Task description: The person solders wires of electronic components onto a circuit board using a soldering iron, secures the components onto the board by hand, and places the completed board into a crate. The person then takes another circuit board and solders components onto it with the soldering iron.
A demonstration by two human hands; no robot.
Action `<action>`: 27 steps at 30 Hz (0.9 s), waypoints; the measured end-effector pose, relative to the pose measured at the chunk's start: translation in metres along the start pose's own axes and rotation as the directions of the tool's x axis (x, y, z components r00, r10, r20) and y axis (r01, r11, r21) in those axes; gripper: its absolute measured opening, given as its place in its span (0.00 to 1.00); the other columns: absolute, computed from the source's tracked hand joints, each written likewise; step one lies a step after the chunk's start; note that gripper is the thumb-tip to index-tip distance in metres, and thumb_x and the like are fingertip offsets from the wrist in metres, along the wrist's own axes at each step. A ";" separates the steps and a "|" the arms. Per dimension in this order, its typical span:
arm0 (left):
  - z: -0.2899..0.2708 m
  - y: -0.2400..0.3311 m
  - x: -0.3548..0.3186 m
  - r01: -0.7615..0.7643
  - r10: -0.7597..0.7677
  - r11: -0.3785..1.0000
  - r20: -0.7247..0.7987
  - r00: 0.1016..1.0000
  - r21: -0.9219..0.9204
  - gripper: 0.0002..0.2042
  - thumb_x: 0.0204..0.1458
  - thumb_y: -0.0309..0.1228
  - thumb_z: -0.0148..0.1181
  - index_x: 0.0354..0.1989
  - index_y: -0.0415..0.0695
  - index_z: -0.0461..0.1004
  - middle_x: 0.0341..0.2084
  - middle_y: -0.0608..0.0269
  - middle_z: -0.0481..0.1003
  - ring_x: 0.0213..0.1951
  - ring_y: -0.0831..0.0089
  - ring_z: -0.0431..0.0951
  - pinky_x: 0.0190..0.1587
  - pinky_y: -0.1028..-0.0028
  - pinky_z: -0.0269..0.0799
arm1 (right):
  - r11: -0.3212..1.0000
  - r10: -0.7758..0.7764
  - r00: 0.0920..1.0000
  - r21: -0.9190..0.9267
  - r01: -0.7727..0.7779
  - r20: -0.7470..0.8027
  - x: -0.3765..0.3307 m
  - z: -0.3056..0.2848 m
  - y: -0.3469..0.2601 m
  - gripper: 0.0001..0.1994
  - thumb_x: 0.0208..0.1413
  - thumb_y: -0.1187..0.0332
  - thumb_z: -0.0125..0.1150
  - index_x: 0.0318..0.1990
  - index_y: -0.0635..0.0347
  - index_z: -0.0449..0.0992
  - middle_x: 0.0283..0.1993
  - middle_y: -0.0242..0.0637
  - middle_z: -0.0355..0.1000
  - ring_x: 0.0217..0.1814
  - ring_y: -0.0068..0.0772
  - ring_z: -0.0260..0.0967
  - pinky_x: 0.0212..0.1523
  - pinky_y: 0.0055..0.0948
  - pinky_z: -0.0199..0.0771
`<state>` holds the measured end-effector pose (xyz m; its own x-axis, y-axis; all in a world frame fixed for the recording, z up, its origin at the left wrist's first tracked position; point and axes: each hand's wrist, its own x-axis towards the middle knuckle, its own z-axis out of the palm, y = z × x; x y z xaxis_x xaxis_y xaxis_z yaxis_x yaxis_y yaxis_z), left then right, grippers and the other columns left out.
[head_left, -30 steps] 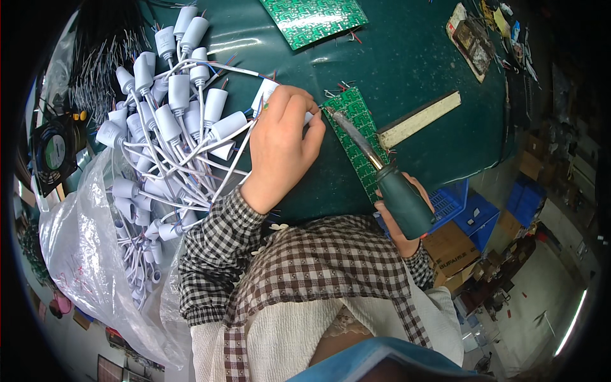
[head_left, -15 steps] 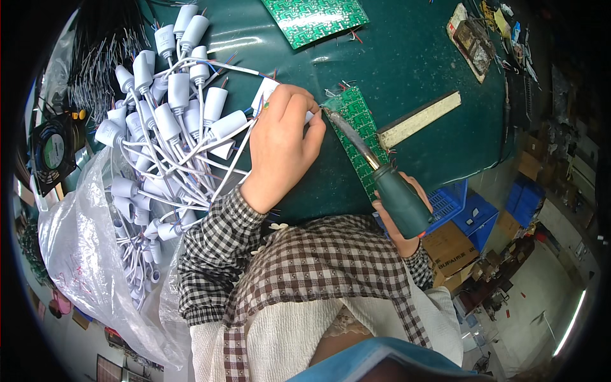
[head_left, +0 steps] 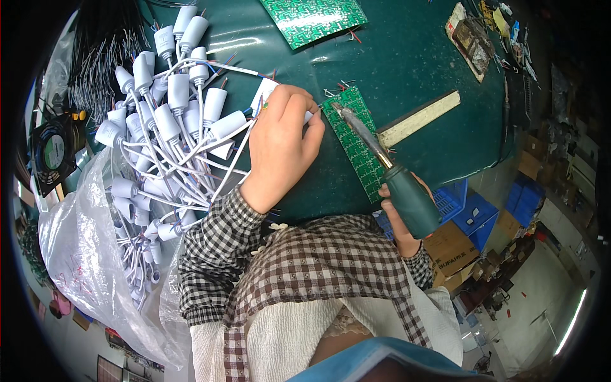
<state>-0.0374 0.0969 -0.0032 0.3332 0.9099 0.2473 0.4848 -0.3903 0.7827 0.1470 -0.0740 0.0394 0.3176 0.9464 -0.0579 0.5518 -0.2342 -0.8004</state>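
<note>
My left hand (head_left: 284, 137) is closed in a pinch at the far left corner of a narrow green circuit board (head_left: 364, 167). A white lamp socket (head_left: 261, 95) shows behind its knuckles, and the fingers hide most of what they grip. My right hand (head_left: 402, 223) is wrapped round the dark green handle of a soldering iron (head_left: 412, 200). The iron slants up to the left, its tip over the board's far end. Whether the tip touches the board I cannot tell. Short wire ends stick out past the board's far edge.
A heap of white lamp sockets with cables (head_left: 167, 121) lies at left, partly on a clear plastic bag (head_left: 89, 248). Beside the board rests a pale bar (head_left: 420, 120). Another circuit board (head_left: 315, 19) is at the back. A stained soldering stand (head_left: 471, 41) sits far right.
The soldering iron's tip has moved slightly right, from the board's corner onto its far end. My right hand has shifted a little right with it. My left hand has stayed in place.
</note>
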 end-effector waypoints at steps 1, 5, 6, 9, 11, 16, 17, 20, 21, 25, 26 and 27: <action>0.000 0.000 0.000 -0.002 0.002 1.000 0.000 1.000 0.001 0.07 0.42 0.18 0.61 0.29 0.38 0.70 0.33 0.56 0.73 0.32 0.62 0.76 0.35 0.70 0.71 | 1.000 -0.015 1.000 -0.012 0.015 0.002 0.000 0.000 0.001 0.25 0.40 0.67 0.76 0.46 0.68 0.75 0.44 0.45 0.75 0.44 0.45 0.74 0.46 0.35 0.75; 0.003 -0.003 0.001 -0.007 0.007 1.000 -0.010 1.000 -0.004 0.07 0.42 0.18 0.61 0.29 0.38 0.70 0.32 0.56 0.73 0.33 0.61 0.75 0.35 0.69 0.71 | 1.000 -0.009 1.000 -0.011 0.009 0.016 -0.001 -0.001 0.004 0.23 0.43 0.69 0.74 0.47 0.69 0.75 0.44 0.45 0.75 0.45 0.42 0.74 0.47 0.35 0.75; 0.001 -0.002 0.000 -0.011 0.011 1.000 0.002 1.000 0.001 0.07 0.42 0.18 0.61 0.29 0.38 0.70 0.32 0.56 0.73 0.33 0.61 0.75 0.36 0.69 0.71 | 0.951 0.122 0.992 0.286 -0.114 -0.012 -0.004 0.002 -0.006 0.21 0.46 0.71 0.72 0.47 0.69 0.74 0.44 0.45 0.75 0.45 0.40 0.74 0.47 0.35 0.75; -0.001 -0.001 0.000 0.001 -0.001 1.000 0.023 1.000 0.000 0.07 0.42 0.19 0.62 0.29 0.38 0.70 0.33 0.56 0.73 0.34 0.60 0.75 0.37 0.69 0.71 | 0.862 0.108 0.992 0.491 -0.123 0.059 0.004 -0.002 -0.012 0.16 0.53 0.78 0.63 0.49 0.71 0.72 0.44 0.46 0.74 0.46 0.36 0.73 0.47 0.35 0.77; 0.000 0.000 -0.001 0.018 -0.018 1.000 0.031 0.999 -0.006 0.07 0.42 0.19 0.62 0.29 0.38 0.70 0.33 0.56 0.73 0.34 0.60 0.75 0.37 0.69 0.71 | 0.871 0.117 0.993 0.481 -0.095 -0.016 0.007 0.000 -0.018 0.16 0.57 0.70 0.57 0.46 0.76 0.69 0.39 0.50 0.72 0.38 0.40 0.72 0.40 0.35 0.78; -0.001 0.002 0.002 0.053 -0.052 0.999 0.044 0.998 -0.001 0.07 0.43 0.19 0.62 0.30 0.39 0.70 0.34 0.56 0.73 0.36 0.60 0.75 0.39 0.69 0.71 | 0.829 0.173 0.984 0.545 -0.124 -0.039 0.012 0.000 -0.018 0.17 0.58 0.66 0.59 0.44 0.76 0.69 0.38 0.51 0.71 0.37 0.40 0.72 0.37 0.36 0.79; -0.002 0.002 0.001 0.069 -0.069 0.998 0.057 0.996 -0.004 0.07 0.43 0.19 0.62 0.30 0.39 0.71 0.34 0.56 0.73 0.36 0.60 0.75 0.39 0.69 0.71 | 0.824 0.177 0.984 0.551 -0.130 -0.033 0.012 -0.001 -0.018 0.18 0.58 0.65 0.59 0.45 0.75 0.69 0.38 0.51 0.71 0.37 0.40 0.72 0.36 0.36 0.80; -0.002 0.004 0.002 0.092 -0.091 0.996 0.080 0.993 -0.001 0.07 0.43 0.19 0.62 0.30 0.39 0.71 0.35 0.55 0.73 0.37 0.60 0.75 0.40 0.69 0.71 | 0.813 0.181 0.983 0.565 -0.139 -0.019 0.015 -0.002 -0.016 0.19 0.58 0.63 0.59 0.45 0.75 0.69 0.38 0.50 0.71 0.36 0.40 0.72 0.36 0.35 0.80; -0.002 0.004 0.001 0.092 -0.092 0.996 0.079 0.993 0.000 0.07 0.43 0.19 0.62 0.30 0.39 0.71 0.35 0.55 0.73 0.37 0.60 0.75 0.40 0.69 0.71 | 0.806 0.186 0.983 0.573 -0.147 -0.009 0.014 -0.002 -0.014 0.20 0.58 0.63 0.59 0.46 0.75 0.69 0.38 0.50 0.71 0.36 0.40 0.72 0.36 0.35 0.80; 0.000 0.003 0.001 0.056 -0.058 0.998 0.052 0.997 0.024 0.08 0.42 0.19 0.61 0.30 0.41 0.70 0.34 0.58 0.72 0.34 0.61 0.74 0.36 0.68 0.70 | 0.797 0.160 0.986 0.595 -0.102 -0.046 0.015 -0.002 -0.011 0.20 0.60 0.63 0.57 0.49 0.76 0.67 0.39 0.49 0.71 0.36 0.41 0.72 0.35 0.34 0.80; 0.000 0.003 0.001 0.038 -0.040 0.998 0.031 0.999 0.040 0.09 0.41 0.20 0.61 0.30 0.42 0.69 0.33 0.61 0.71 0.32 0.62 0.74 0.32 0.68 0.69 | 0.746 0.175 0.984 0.658 -0.106 -0.040 0.014 -0.003 -0.009 0.19 0.58 0.67 0.57 0.50 0.75 0.67 0.40 0.49 0.71 0.40 0.42 0.73 0.38 0.36 0.81; 0.000 0.003 0.001 0.030 -0.031 0.999 0.022 0.999 0.040 0.09 0.41 0.20 0.61 0.30 0.42 0.69 0.33 0.61 0.71 0.32 0.62 0.74 0.32 0.68 0.69 | 0.690 0.183 0.982 0.717 -0.103 -0.034 0.014 -0.004 -0.008 0.18 0.57 0.70 0.57 0.51 0.74 0.68 0.42 0.49 0.71 0.44 0.44 0.73 0.41 0.38 0.82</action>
<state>-0.0350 0.0964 -0.0006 0.3357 0.9182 0.2103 0.5265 -0.3680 0.7664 0.1499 -0.0601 0.0469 0.4397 0.8793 -0.1829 -0.2051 -0.1000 -0.9736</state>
